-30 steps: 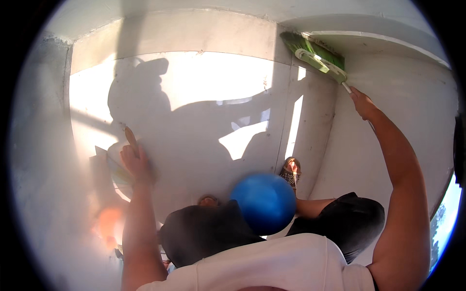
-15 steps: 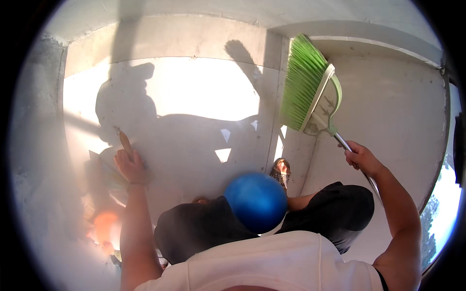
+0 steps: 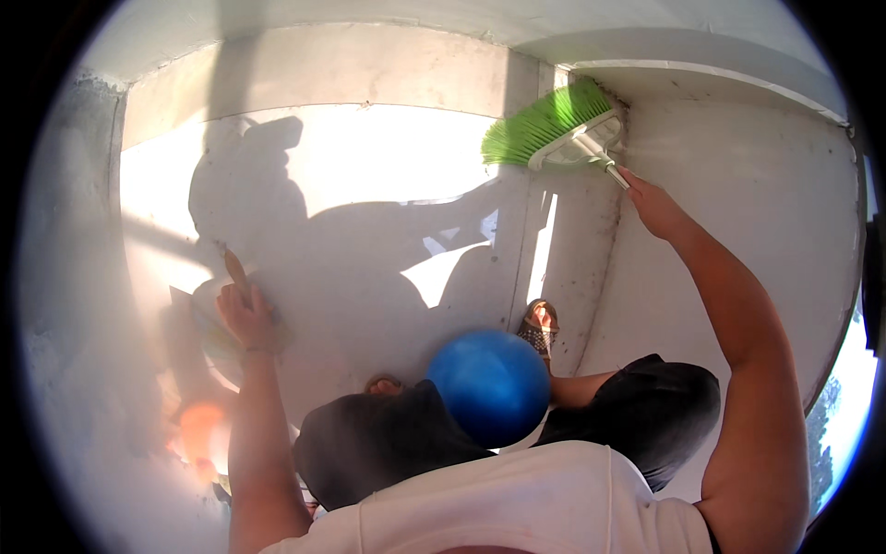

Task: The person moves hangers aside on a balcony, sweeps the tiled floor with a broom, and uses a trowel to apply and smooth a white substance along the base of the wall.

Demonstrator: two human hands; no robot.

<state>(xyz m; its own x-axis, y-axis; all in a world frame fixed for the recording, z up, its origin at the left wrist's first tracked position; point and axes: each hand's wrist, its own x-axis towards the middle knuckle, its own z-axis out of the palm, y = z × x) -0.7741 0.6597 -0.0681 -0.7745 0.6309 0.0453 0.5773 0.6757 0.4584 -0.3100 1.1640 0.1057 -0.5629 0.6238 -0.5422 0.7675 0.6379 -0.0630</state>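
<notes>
My right hand [image 3: 649,205] is closed round the metal handle of a broom [image 3: 554,125], just below its pale head. The green bristles fan out toward the left, over the seam between the sunlit surface and the strip beside it. My left hand [image 3: 245,317] is closed round a brown wooden handle [image 3: 234,270] that sticks up past the fingers. What it belongs to is unclear; a pale, blurred shape shows under that hand. A blue ball [image 3: 489,388] sits between my knees.
A sandalled foot [image 3: 539,325] stands just past the ball, the other [image 3: 383,384] by the left knee. Pale walls surround me, with a ledge [image 3: 711,76] at the far right. My shadow falls across the sunlit surface. Glare blurs the lower left.
My right arm has stretched forward and the broom has moved away and swung, its bristles turning leftward. The broom's shadow has shifted. The left hand has stayed nearly still.
</notes>
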